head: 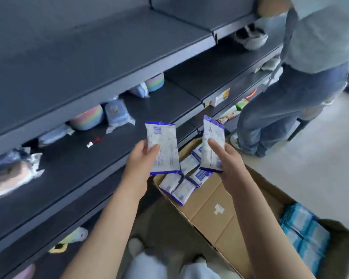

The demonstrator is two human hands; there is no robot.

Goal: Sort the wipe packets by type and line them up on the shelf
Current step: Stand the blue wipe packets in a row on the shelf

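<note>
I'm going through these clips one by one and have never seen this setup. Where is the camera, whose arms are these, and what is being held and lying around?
There is no machine here. The single picture comes from a camera worn on a person's head, looking forward and down, so the two bare arms belong to the wearer. The left hand grips a first packet, white with purple ends. The right hand grips a second packet of the same look. Below them, an open cardboard box holds more white-and-purple packets. At lower right sits a stack of blue packs. On the left runs a dark shelf, with blue packets and rainbow-coloured packs along its back. The person in jeans is someone else at the shelving.
</note>
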